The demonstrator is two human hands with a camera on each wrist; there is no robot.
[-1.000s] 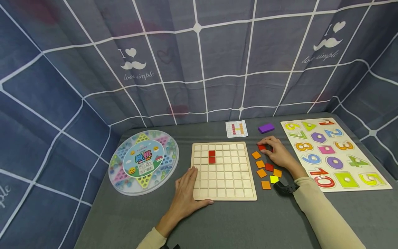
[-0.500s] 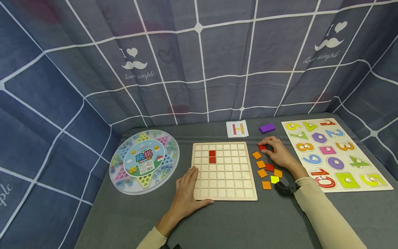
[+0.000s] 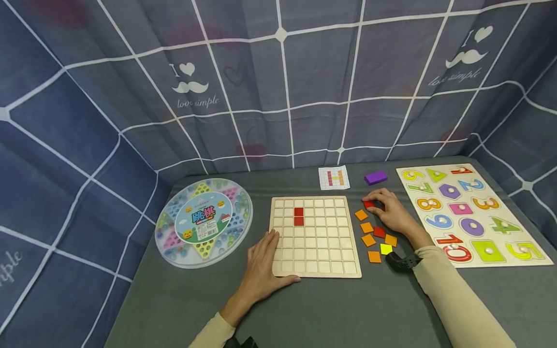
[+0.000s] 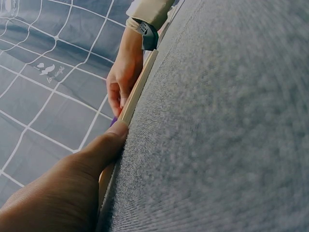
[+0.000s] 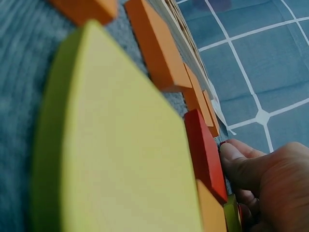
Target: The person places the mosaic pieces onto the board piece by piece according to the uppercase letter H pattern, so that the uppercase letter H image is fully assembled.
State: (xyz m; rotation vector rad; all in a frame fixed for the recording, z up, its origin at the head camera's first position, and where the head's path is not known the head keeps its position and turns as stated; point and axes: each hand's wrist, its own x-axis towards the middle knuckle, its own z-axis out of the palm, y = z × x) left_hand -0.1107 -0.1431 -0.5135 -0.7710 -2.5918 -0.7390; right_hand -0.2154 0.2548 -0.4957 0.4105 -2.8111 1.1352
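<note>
A square wooden grid board (image 3: 324, 246) lies mid-table, with two red square tiles (image 3: 298, 216) set one below the other in its upper left cells. My left hand (image 3: 259, 268) rests at the board's lower left corner, fingers straight along the left edge and thumb at the front edge. Right of the board, my right hand (image 3: 393, 212) pinches a red tile (image 3: 368, 204) between thumb and fingers; the fingers partly hide it. Near that hand lie several orange tiles (image 3: 367, 227), another red tile (image 3: 379, 232) and a yellow tile (image 3: 386, 249).
A small card with a coloured grid pattern (image 3: 334, 178) and a purple block (image 3: 375, 177) lie behind the board. To the left is a round Chinese checkers box (image 3: 203, 222); to the right, a number and shape puzzle board (image 3: 474, 215). A curtain (image 3: 243, 96) hangs behind.
The head view has shifted slightly. My right fingers have closed in a little on the red tile, and the red seen under the hand earlier is now hidden. My left hand stays at the board.
</note>
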